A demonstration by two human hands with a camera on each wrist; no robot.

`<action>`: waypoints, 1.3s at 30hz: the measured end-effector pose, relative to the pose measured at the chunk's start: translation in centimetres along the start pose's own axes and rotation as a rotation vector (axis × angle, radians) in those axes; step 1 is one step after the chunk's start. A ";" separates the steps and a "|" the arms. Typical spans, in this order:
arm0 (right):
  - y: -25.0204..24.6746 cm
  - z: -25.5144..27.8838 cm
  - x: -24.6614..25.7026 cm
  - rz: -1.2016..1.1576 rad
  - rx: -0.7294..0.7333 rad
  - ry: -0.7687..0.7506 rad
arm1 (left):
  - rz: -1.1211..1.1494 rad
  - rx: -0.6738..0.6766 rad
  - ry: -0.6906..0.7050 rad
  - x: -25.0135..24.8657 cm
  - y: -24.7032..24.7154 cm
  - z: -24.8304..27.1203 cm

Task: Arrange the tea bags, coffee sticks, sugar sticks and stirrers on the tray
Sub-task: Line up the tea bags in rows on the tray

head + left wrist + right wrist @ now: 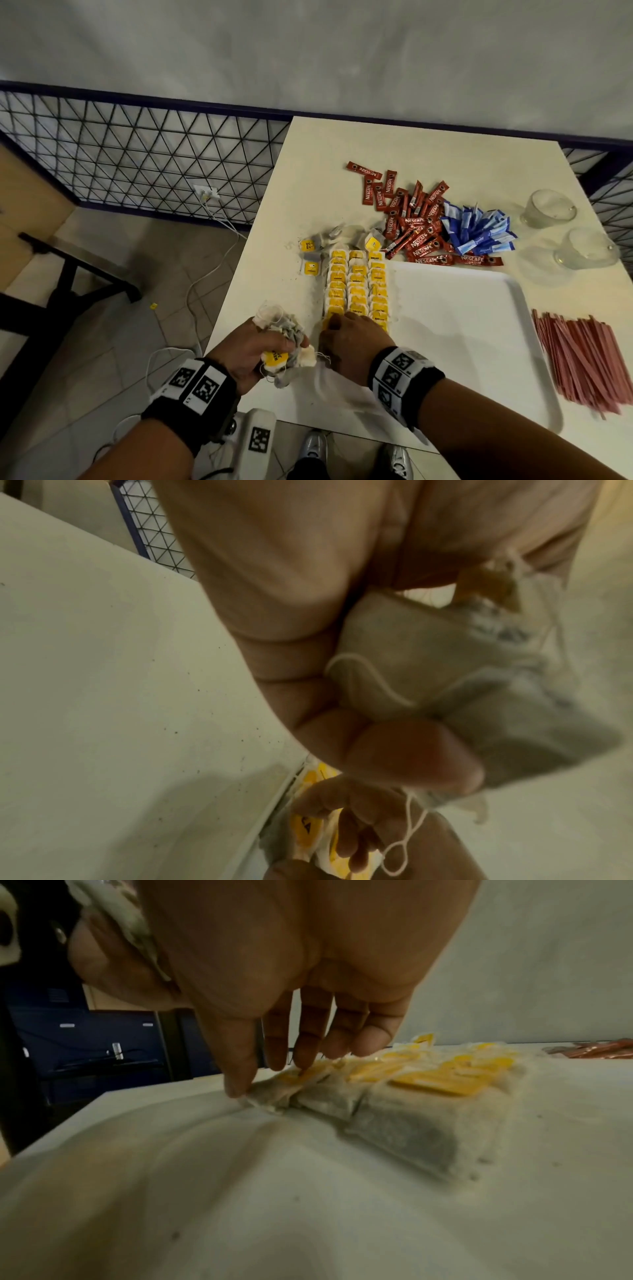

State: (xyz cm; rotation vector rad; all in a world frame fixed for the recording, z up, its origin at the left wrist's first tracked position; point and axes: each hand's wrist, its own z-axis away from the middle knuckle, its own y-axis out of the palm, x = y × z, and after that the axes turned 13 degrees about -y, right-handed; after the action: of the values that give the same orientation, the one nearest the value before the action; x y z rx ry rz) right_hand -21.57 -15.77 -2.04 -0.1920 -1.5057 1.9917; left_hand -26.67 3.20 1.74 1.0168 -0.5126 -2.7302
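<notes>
My tray (pixel 479 342) sits on the table (pixel 342 144), tea bag rows (pixel 356 287) along its left side. Coffee sticks (pixel 411 222) and sugar sticks (pixel 479 229) lie behind it, stirrers (pixel 582 359) to its right.

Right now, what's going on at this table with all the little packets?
A person is laying tea bags in rows along the left end of a white tray. The left hand holds a bunch of tea bags, and the right hand sets one at the near end of the rows. Coffee sticks, sugar sticks and stirrers lie on the table, off the tray.

head overhead, wrists close, sharing tea bags (pixel 356 291)
</notes>
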 end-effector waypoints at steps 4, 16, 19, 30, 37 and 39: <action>-0.2 -0.6 -0.1 -0.025 0.011 0.029 | 0.039 0.024 0.012 0.0 -0.4 0.2; -2.1 1.4 -0.9 -0.454 -0.426 0.020 | 0.177 0.006 -0.019 -0.8 0.5 0.3; -3.4 3.0 -0.8 -0.537 -0.588 -0.129 | 0.282 -0.014 -0.073 -1.1 1.4 -0.3; -6.4 5.6 -2.1 -0.452 -0.664 -0.154 | 0.580 0.065 -0.087 -1.2 5.2 -1.7; -9.7 6.4 -3.5 -0.397 -0.523 -0.083 | 0.068 -0.153 0.113 -1.2 3.8 -1.0; -10.4 6.2 -3.9 -0.361 -0.451 -0.091 | -0.305 -0.194 0.244 -1.8 4.1 -0.4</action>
State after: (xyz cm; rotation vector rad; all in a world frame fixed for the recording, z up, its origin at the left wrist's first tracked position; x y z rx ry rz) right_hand -17.35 -21.39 8.51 -0.0094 -1.8830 1.3798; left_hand -24.82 -0.16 4.11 1.4504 -0.0539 -2.7770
